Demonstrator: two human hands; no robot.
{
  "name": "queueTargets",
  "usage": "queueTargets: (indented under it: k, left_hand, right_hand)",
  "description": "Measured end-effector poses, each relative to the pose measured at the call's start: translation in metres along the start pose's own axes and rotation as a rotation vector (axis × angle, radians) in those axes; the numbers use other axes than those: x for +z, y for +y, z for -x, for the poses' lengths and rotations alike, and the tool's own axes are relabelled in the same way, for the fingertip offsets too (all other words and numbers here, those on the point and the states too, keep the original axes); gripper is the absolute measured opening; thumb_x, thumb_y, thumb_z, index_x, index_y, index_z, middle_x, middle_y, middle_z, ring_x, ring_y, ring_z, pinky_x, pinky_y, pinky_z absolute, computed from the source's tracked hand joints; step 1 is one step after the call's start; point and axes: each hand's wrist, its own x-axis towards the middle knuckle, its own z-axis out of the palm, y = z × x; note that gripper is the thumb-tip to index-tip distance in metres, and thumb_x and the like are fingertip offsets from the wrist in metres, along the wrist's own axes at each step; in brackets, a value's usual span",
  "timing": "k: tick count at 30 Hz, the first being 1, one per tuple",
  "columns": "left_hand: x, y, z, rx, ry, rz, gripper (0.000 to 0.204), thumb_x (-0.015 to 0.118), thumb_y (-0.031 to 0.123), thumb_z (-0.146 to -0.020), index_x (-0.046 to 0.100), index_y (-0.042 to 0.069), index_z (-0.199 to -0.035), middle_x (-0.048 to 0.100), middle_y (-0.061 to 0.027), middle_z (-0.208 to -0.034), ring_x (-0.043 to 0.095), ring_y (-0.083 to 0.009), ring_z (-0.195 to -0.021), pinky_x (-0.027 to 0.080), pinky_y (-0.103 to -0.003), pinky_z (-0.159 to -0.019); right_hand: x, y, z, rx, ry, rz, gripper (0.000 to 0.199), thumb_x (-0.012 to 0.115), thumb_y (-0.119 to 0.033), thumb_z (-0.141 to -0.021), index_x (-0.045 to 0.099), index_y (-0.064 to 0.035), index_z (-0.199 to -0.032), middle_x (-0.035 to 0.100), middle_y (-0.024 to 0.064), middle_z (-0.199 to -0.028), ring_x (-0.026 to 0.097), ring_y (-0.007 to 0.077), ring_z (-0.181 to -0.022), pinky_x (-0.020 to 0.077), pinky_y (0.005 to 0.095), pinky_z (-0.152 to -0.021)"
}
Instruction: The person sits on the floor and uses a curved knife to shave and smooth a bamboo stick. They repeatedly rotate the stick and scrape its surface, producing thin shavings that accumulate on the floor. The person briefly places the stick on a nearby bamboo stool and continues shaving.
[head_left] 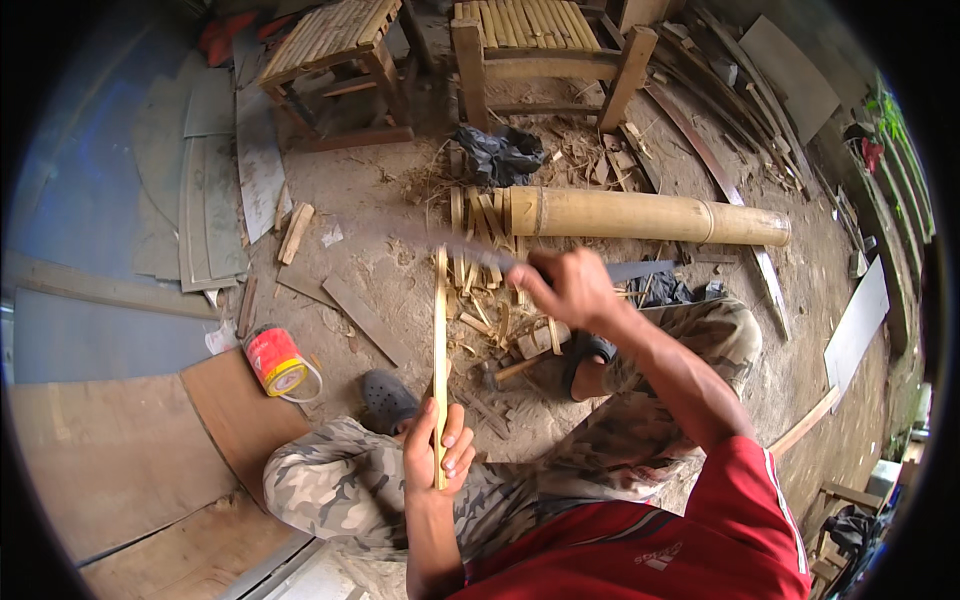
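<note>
My left hand (440, 445) is closed around the lower part of a long, narrow bamboo strip (440, 340), which points away from me. In my right hand (575, 285) is a long knife (470, 247), its blade reaching left across the far end of the strip and smeared by motion. Whether the blade touches the strip I cannot tell. A grey, blade-like piece (640, 269) shows just right of that hand; what it belongs to is unclear. Beyond my hands lies a thick bamboo pole (640, 215), with split bamboo pieces (487, 220) at its left end.
Two bamboo-slatted wooden seats (335, 45) (540, 65) stand at the back. A black plastic bag (500, 155) lies before them. To the left are a red and yellow bucket (275, 360) and flat boards (110, 420). A hammer (515, 370) rests between my feet, among shavings.
</note>
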Motion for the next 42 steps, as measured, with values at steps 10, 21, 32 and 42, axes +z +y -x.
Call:
queueTargets:
  k: [10, 21, 32, 42]
  left_hand:
    - [0.002, -0.005, 0.004, -0.079, -0.069, 0.070, 0.056, 0.039, 0.032, -0.107, 0.017, 0.015, -0.156, 0.037, 0.0016, -0.062, 0.034, -0.0070, -0.039, 0.032, -0.020, -0.033]
    - [0.005, -0.001, 0.009, -0.034, 0.018, -0.110, 0.054, 0.040, 0.029, -0.107, 0.022, 0.013, -0.155, 0.037, 0.0022, -0.060, 0.032, -0.0056, -0.038, 0.031, -0.019, -0.033]
    - [0.004, -0.001, 0.010, 0.006, 0.097, -0.238, 0.052, 0.042, 0.027, -0.106, 0.029, 0.012, -0.154, 0.037, 0.0017, -0.059, 0.029, -0.0058, -0.036, 0.027, -0.020, -0.032]
    - [0.002, -0.005, 0.011, 0.024, 0.125, -0.374, 0.053, 0.040, 0.027, -0.106, 0.025, 0.012, -0.154, 0.036, 0.0018, -0.059, 0.030, -0.0055, -0.036, 0.030, -0.019, -0.031]
  right_hand:
    - [0.024, 0.005, -0.003, -0.189, -0.005, -0.019, 0.075, 0.032, -0.074, -0.094, 0.071, -0.0121, -0.079, 0.047, 0.0007, -0.043, 0.042, 0.0150, -0.035, 0.0386, 0.0368, -0.036]
    - [0.020, -0.001, 0.004, -0.164, -0.150, 0.186, 0.072, 0.036, -0.077, -0.091, 0.074, -0.0165, -0.084, 0.049, 0.0028, -0.043, 0.048, 0.0197, -0.037, 0.0422, 0.0383, -0.040]
    - [0.029, 0.004, 0.008, -0.359, -0.018, 0.161, 0.079, 0.030, -0.080, -0.090, 0.076, -0.0159, -0.089, 0.040, -0.0028, -0.041, 0.036, 0.0129, -0.034, 0.0352, 0.0361, -0.033]
    - [0.028, 0.023, -0.008, -0.111, -0.131, 0.069, 0.081, 0.026, -0.081, -0.090, 0.075, -0.0160, -0.093, 0.040, -0.0014, -0.040, 0.038, 0.0124, -0.034, 0.0371, 0.0347, -0.036]
